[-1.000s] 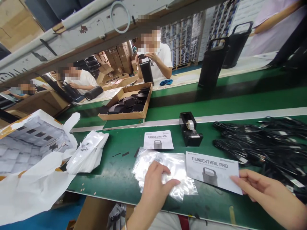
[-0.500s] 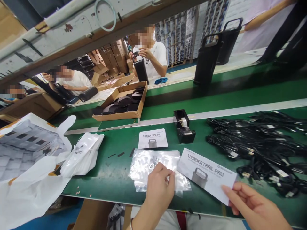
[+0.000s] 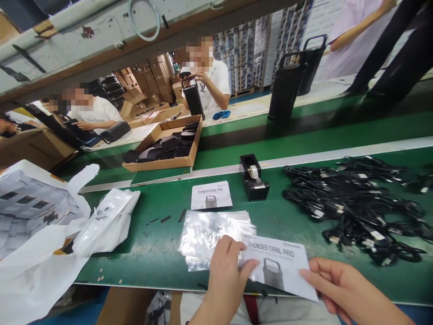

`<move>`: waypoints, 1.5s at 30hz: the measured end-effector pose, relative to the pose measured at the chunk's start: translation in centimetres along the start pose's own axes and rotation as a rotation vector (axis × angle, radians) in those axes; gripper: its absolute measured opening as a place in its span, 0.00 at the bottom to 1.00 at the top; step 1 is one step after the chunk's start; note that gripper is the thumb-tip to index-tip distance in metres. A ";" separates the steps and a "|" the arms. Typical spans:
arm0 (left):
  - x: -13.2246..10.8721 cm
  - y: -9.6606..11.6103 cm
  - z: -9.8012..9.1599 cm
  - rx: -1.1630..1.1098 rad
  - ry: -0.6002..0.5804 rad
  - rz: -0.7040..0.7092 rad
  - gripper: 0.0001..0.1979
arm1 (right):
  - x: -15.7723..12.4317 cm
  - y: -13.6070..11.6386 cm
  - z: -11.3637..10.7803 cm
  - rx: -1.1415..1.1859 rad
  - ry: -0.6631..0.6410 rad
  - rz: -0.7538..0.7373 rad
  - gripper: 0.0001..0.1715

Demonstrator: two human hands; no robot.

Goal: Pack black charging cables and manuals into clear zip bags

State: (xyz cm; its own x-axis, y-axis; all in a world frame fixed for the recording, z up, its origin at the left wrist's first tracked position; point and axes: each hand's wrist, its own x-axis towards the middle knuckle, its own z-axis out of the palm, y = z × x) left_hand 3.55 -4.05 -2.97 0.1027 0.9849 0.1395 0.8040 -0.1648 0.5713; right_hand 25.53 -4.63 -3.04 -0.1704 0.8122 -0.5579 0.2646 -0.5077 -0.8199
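White paper, printed "THUNDER TRAIL PRO": the leaflet [image 3: 282, 266] is pinched at its right end between thumb and fingers of the right hand [image 3: 345, 289]. At its left end, the left hand [image 3: 226, 271] has thumb and forefinger slightly parted; their grip I cannot tell. Beyond lie clear plastic bags [image 3: 208, 234], a matching leaflet [image 3: 212, 194], a black tape dispenser [image 3: 256, 192] and, rightward, black USB cables [image 3: 353, 212].

Leaflet [image 3: 280, 266]: printed paper, smooth, low sheen. Bags [image 3: 204, 234]: clear plastic film, crinkled, highly glossy. Desk [image 3: 152, 248]: smooth green surface, soft sheen. Tape dispenser [image 3: 255, 190]: glossy black plastic. Cables [image 3: 341, 203]: black, rubbery-looking plastic. Tray [image 3: 160, 164]: brown matt cardboard. White pouches [image 3: 105, 225]: thin, slightly shiny, plastic-looking. Overhead beam [image 3: 74, 49]: chipped paint.
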 end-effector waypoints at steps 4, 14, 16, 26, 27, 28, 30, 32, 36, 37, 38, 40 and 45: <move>0.6 -0.1 -0.4 0.013 -0.026 0.029 0.07 | 0.1 -2.0 -0.4 0.128 -0.123 -0.027 0.15; 1.8 0.7 -3.1 -0.114 0.057 -0.020 0.08 | 2.8 -6.1 2.4 0.060 0.064 -0.162 0.13; 1.9 0.0 -3.3 -0.072 0.117 -0.018 0.09 | 3.0 -6.1 1.6 0.012 0.064 -0.153 0.12; -0.2 -2.3 -1.0 0.305 -0.096 0.168 0.27 | 3.2 -3.3 -1.9 -0.067 0.075 -0.094 0.16; -0.5 -2.1 -0.7 0.327 -0.095 0.183 0.30 | 3.3 -2.9 -1.9 -0.067 0.064 -0.085 0.17; -0.8 -1.8 -0.4 0.347 -0.080 0.191 0.32 | 3.3 -2.5 -1.9 -0.067 0.053 -0.079 0.17; -1.2 -1.4 0.2 0.380 -0.048 0.198 0.35 | 3.3 -2.1 -1.5 -0.063 0.055 -0.083 0.18; -1.3 -1.1 0.7 0.402 -0.025 0.198 0.37 | 3.2 -2.0 -0.9 -0.054 0.065 -0.092 0.18; -1.2 -0.4 0.8 0.388 0.010 0.220 0.34 | 3.0 -2.7 0.3 -0.046 -0.009 -0.077 0.16; -1.0 -0.1 0.7 0.370 0.028 0.216 0.32 | 2.9 -2.8 0.5 -0.042 -0.028 -0.076 0.16; -0.8 0.2 0.5 0.345 0.047 0.200 0.30 | 2.9 -2.9 0.7 -0.036 -0.036 -0.078 0.16; -0.3 0.7 0.2 0.291 0.076 0.135 0.23 | 2.8 -3.0 0.9 -0.020 -0.038 -0.085 0.15; 0.9 1.5 -0.6 0.286 0.023 0.036 0.05 | 2.6 -3.2 0.9 0.002 -0.072 -0.058 0.14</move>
State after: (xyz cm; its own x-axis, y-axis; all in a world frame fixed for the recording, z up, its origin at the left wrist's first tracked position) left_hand 4.44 -3.44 -1.49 0.1235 0.9767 0.1755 0.9329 -0.1745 0.3149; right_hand 23.36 -1.16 -2.02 -0.2531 0.8176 -0.5172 0.2501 -0.4612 -0.8513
